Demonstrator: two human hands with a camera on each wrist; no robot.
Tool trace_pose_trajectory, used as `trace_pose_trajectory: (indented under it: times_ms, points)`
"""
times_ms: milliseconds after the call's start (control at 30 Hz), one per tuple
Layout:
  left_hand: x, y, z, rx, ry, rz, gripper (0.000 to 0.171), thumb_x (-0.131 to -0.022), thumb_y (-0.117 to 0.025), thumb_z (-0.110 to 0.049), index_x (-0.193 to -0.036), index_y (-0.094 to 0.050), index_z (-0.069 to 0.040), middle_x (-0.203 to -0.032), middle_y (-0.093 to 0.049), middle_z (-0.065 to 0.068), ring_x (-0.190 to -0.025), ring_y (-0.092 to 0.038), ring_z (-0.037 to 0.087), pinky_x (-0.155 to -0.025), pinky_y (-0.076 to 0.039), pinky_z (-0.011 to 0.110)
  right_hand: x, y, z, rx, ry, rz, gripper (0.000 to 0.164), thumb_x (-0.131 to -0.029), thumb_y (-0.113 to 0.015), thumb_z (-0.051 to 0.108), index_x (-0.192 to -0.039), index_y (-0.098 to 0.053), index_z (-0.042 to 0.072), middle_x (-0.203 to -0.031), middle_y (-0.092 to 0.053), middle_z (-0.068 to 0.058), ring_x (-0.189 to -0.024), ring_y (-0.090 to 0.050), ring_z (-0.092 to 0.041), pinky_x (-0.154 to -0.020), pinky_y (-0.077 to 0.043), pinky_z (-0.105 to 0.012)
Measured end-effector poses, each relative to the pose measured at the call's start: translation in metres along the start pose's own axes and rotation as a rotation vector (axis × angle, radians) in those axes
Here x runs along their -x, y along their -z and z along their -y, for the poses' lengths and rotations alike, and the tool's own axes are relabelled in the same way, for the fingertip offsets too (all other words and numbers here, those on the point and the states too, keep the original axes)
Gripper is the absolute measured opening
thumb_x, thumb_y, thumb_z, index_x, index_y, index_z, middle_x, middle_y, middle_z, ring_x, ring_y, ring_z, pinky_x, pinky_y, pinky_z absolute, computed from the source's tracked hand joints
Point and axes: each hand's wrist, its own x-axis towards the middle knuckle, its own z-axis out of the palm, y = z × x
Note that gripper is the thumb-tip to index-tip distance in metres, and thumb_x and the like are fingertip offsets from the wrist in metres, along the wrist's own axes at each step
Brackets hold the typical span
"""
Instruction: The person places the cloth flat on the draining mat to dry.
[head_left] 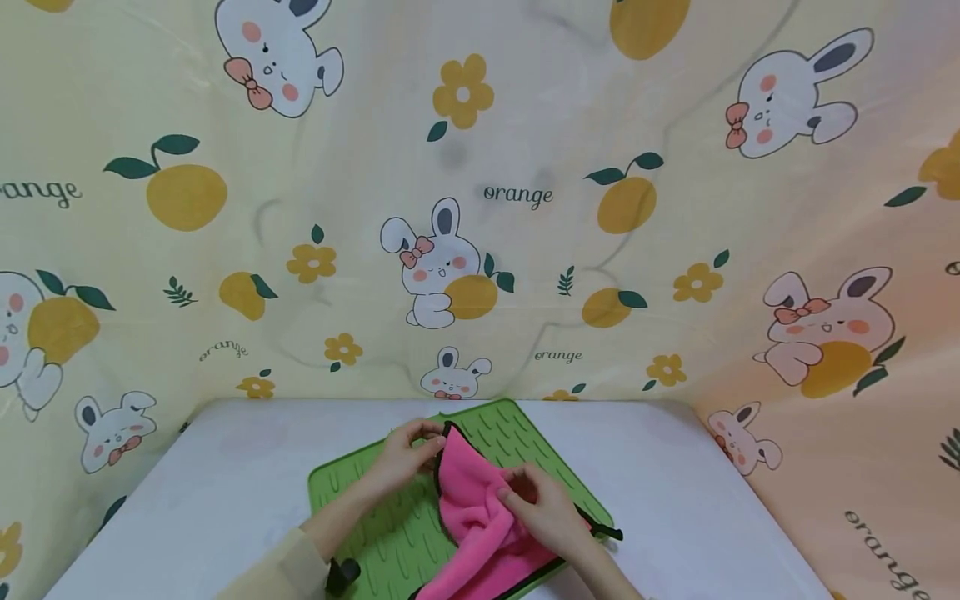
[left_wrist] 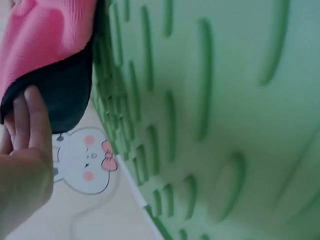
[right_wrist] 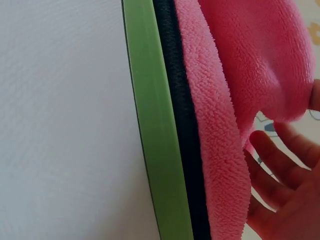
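A pink fleecy cloth (head_left: pixel 461 467) with black edging lies bunched over a green ridged mat (head_left: pixel 360 483). At its far corner my left hand (head_left: pixel 405 454) pinches the edge between thumb and fingers. The left wrist view shows the cloth's dark underside (left_wrist: pixel 65 95) turned up, with the fingers behind it. Around the cloth's middle, my right hand (head_left: pixel 547 508) pinches a raised fold of the pink side. In the right wrist view this fold (right_wrist: pixel 270 55) arches up from the mat, thumb on one side and fingers on the other.
The mat lies askew on a white table (head_left: pixel 675 467). Behind it hangs a yellowish curtain (head_left: pixel 525 250) printed with rabbits and oranges, which continues along both sides. A small black round object (head_left: pixel 347 573) sits beside the left sleeve (head_left: pixel 281 571).
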Motion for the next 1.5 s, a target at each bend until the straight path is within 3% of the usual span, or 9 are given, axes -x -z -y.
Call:
trace_pose_trajectory:
  times_ms: [167, 333, 433, 633, 800, 1033, 1233, 1500]
  points:
    - [-0.003, 0.011, -0.008, -0.144, 0.006, 0.007, 0.024, -0.093, -0.061, -0.019, -0.115, -0.063, -0.007, -0.102, -0.063, 0.01, -0.067, -0.06, 0.017, -0.057, -0.054, 0.044, 0.001, -0.001, 0.003, 0.035, 0.023, 0.087, 0.04, -0.094, -0.052, 0.05, -0.126, -0.057, 0.026, -0.12, -0.059, 0.008, -0.112, -0.055, -0.016, -0.09, -0.047, -0.038]
    - [-0.009, 0.023, -0.012, -0.277, -0.032, -0.06, 0.016, -0.091, -0.064, -0.02, -0.106, -0.07, -0.016, -0.103, -0.066, 0.001, -0.081, -0.061, 0.015, -0.066, -0.053, 0.036, 0.0, -0.002, 0.002, 0.104, 0.044, 0.11, 0.045, -0.098, -0.041, 0.051, -0.127, -0.059, 0.023, -0.128, -0.056, 0.005, -0.121, -0.05, -0.019, -0.098, -0.041, -0.047]
    - [-0.014, 0.027, -0.009, -0.306, -0.048, -0.101, 0.013, -0.09, -0.065, -0.02, -0.102, -0.072, -0.017, -0.103, -0.067, -0.002, -0.086, -0.06, 0.014, -0.071, -0.05, 0.03, 0.0, -0.002, -0.001, 0.154, 0.038, 0.14, 0.049, -0.098, -0.042, 0.05, -0.127, -0.06, 0.015, -0.132, -0.054, -0.002, -0.123, -0.048, -0.024, -0.099, -0.04, -0.05]
    - [-0.01, 0.025, 0.003, -0.362, -0.015, -0.101, 0.016, -0.091, -0.063, -0.016, -0.106, -0.07, -0.012, -0.102, -0.067, 0.002, -0.076, -0.059, 0.013, -0.062, -0.049, 0.028, 0.003, -0.001, -0.008, 0.322, 0.064, 0.231, 0.049, -0.094, -0.052, 0.045, -0.133, -0.055, 0.014, -0.144, -0.044, -0.003, -0.133, -0.038, -0.029, -0.103, -0.035, -0.054]
    - [-0.002, 0.027, 0.012, -0.335, 0.004, -0.135, 0.019, -0.092, -0.062, -0.017, -0.109, -0.067, -0.01, -0.104, -0.066, 0.003, -0.082, -0.061, 0.013, -0.064, -0.05, 0.028, 0.004, -0.001, -0.01, 0.341, 0.107, 0.234, 0.048, -0.094, -0.055, 0.04, -0.133, -0.055, 0.013, -0.144, -0.044, -0.004, -0.133, -0.038, -0.029, -0.104, -0.034, -0.054]
    - [0.016, 0.043, 0.02, -0.224, 0.056, -0.136, 0.027, -0.093, -0.061, -0.02, -0.115, -0.063, -0.005, -0.106, -0.063, 0.007, -0.084, -0.061, 0.02, -0.063, -0.052, 0.036, 0.004, -0.001, -0.012, 0.355, 0.107, 0.228, 0.046, -0.093, -0.056, 0.039, -0.133, -0.056, 0.014, -0.144, -0.044, -0.002, -0.133, -0.038, -0.027, -0.105, -0.033, -0.052]
    - [0.036, 0.058, 0.028, -0.147, 0.058, -0.058, 0.033, -0.093, -0.061, -0.023, -0.115, -0.059, 0.001, -0.11, -0.064, 0.015, -0.094, -0.063, 0.026, -0.07, -0.054, 0.037, 0.003, -0.001, -0.011, 0.362, 0.111, 0.227, 0.046, -0.093, -0.056, 0.038, -0.132, -0.056, 0.014, -0.144, -0.044, -0.001, -0.133, -0.038, -0.027, -0.105, -0.034, -0.052]
    - [0.054, 0.064, 0.035, -0.123, 0.054, 0.086, 0.038, -0.089, -0.066, -0.02, -0.118, -0.056, 0.003, -0.11, -0.064, 0.015, -0.094, -0.063, 0.017, -0.072, -0.055, 0.034, 0.002, -0.002, -0.013, 0.382, 0.118, 0.228, 0.047, -0.093, -0.055, 0.042, -0.132, -0.056, 0.015, -0.144, -0.044, -0.001, -0.133, -0.039, -0.026, -0.105, -0.035, -0.051]
